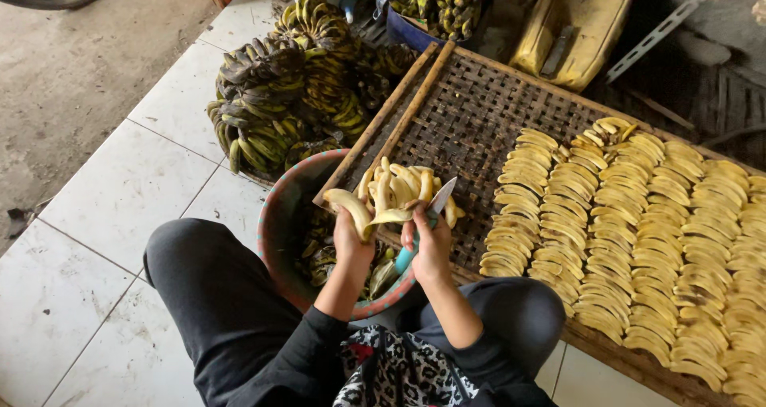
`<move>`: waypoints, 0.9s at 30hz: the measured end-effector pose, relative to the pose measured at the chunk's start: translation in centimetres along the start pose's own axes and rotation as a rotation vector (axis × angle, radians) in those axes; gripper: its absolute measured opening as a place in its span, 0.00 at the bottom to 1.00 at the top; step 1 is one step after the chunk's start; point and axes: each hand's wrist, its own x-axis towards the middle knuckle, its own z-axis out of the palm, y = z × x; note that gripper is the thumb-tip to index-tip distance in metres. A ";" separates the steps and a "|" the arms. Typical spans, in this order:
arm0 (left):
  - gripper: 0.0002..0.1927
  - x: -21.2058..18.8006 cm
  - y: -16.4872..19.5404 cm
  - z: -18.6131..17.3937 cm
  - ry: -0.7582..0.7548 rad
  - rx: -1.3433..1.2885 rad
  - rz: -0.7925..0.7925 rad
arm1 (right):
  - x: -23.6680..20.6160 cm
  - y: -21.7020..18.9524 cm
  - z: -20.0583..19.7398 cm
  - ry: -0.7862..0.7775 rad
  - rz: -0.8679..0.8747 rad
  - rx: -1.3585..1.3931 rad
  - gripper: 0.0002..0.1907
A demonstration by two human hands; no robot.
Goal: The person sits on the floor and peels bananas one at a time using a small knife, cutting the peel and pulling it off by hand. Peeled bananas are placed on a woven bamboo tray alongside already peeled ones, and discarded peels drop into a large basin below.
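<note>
My left hand (pixel 352 242) holds a peeled banana (pixel 349 205) over the near corner of a woven bamboo tray (pixel 471 120). My right hand (pixel 429 243) grips a knife (pixel 437 202) with a turquoise handle, its blade tip up beside the banana. A thin yellow slice (pixel 392 215) hangs between the two hands. Just beyond them a small pile of peeled bananas (pixel 403 185) lies on the tray. Rows of banana slices (pixel 630 239) cover the tray's right part.
A round basin (pixel 279 231) with dark peels stands under my hands, between my knees. Bunches of dark unpeeled bananas (pixel 295 88) are heaped on the white tiled floor at the back left. A blue tub with more bananas (pixel 439 8) and a yellow container (pixel 570 24) stand behind.
</note>
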 end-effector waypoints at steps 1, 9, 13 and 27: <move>0.30 0.6 0.4 -0.5 -0.011 -0.053 -0.024 | -0.3 0.2 0.0 -0.028 -0.018 -0.089 0.13; 0.22 2.3 7.2 -3.8 0.230 0.035 0.198 | -1.2 3.2 2.1 -0.365 0.023 -0.478 0.17; 0.19 2.0 7.1 -4.2 0.053 0.133 0.185 | -0.6 4.5 2.5 -0.451 -0.280 -0.831 0.25; 0.09 -1.6 -1.2 -4.7 0.075 0.238 0.146 | 0.6 5.5 1.2 0.113 0.215 -0.419 0.17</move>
